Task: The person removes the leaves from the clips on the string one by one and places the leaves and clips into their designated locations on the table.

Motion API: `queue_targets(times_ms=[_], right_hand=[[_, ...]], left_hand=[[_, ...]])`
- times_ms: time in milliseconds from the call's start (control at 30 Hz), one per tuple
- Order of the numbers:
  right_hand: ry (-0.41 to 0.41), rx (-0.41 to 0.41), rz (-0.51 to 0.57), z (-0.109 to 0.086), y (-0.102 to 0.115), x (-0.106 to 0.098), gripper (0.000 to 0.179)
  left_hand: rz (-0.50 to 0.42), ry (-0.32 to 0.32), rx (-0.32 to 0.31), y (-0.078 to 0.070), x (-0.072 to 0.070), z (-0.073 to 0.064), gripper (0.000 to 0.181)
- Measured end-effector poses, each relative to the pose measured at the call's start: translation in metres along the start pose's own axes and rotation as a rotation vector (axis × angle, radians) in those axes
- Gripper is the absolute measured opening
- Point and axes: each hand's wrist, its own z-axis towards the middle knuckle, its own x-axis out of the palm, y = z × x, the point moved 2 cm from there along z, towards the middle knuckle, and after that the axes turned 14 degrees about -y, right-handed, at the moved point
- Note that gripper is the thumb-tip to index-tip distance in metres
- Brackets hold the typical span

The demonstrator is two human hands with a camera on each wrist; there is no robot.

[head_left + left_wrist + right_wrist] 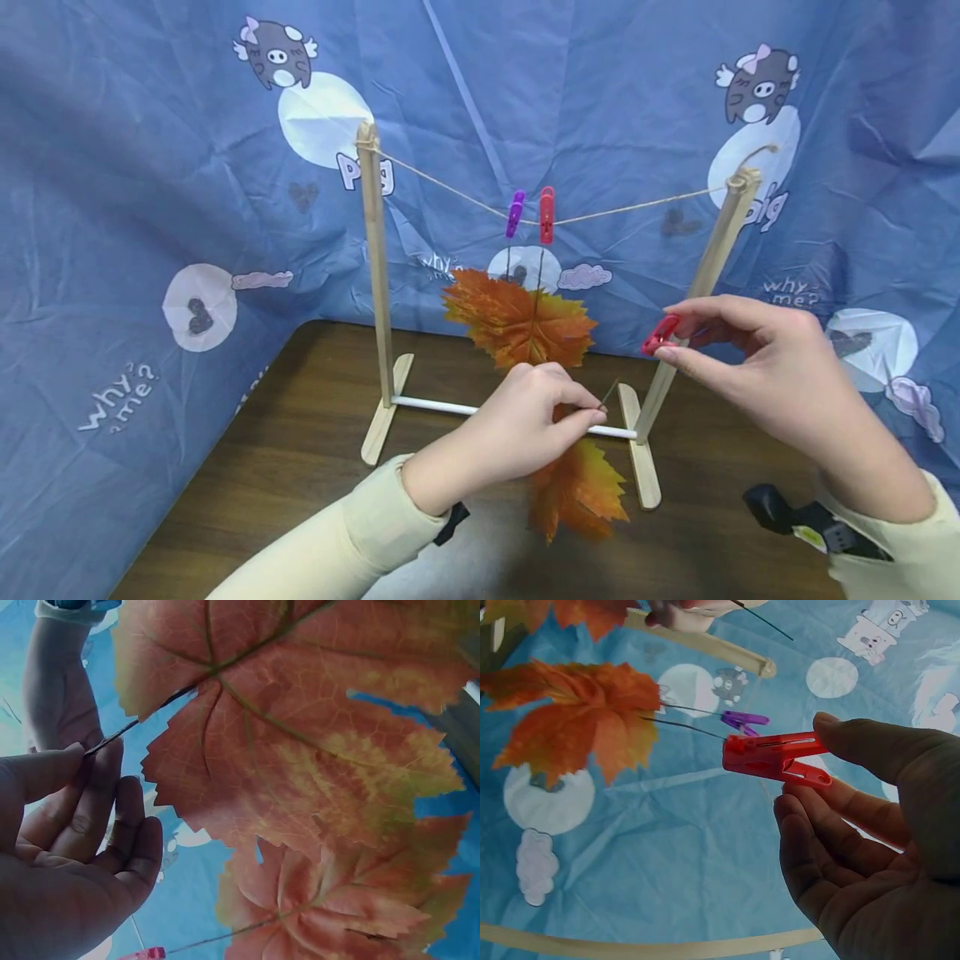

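My left hand (pixel 525 421) pinches the thin stem (pixel 611 393) of an artificial maple leaf (pixel 577 492), which hangs below the fingers. Orange with yellow-green edges, that leaf (pixel 300 727) fills much of the left wrist view. Between thumb and fingertips, my right hand (pixel 780 367) pinches a red clothespin (pixel 772 759) by its handle ends, near the right post. Two more orange leaves (pixel 525 321) overlap as they hang by their stems from a purple clothespin (pixel 515 214) and another red clothespin (pixel 547 215) on a twine line (pixel 450 190).
A left wooden post (pixel 377 275) and a right wooden post (pixel 716 250) hold the sagging twine. Flat wooden feet (pixel 386 417) and a white rod (pixel 435 406) form the base on the brown table (pixel 285 467). Blue printed cloth (pixel 480 100) covers the background.
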Motion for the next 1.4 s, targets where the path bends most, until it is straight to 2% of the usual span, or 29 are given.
queue_targets(times_ms=[267,500,867,1133,1400], right_hand=[[0.030,0.094,0.024,-0.021,-0.013,0.011,0.036],[0.044,0.058,0.063,-0.032,-0.023,0.021,0.043],[0.116,0.090,0.020,-0.056,-0.040,0.042,0.035],[0.153,0.119,-0.019,-0.071,-0.050,0.054,0.037],[0.117,0.065,-0.071,-0.084,-0.064,0.063,0.033]], left_hand=[[0.057,0.021,-0.099,0.013,-0.009,-0.022,0.005],[0.102,0.069,-0.202,0.026,-0.019,-0.038,0.007],[0.108,0.127,-0.234,0.046,-0.034,-0.062,0.010],[0.126,0.157,-0.300,0.056,-0.041,-0.077,0.011],[0.188,0.166,-0.304,0.066,-0.046,-0.088,0.010]])
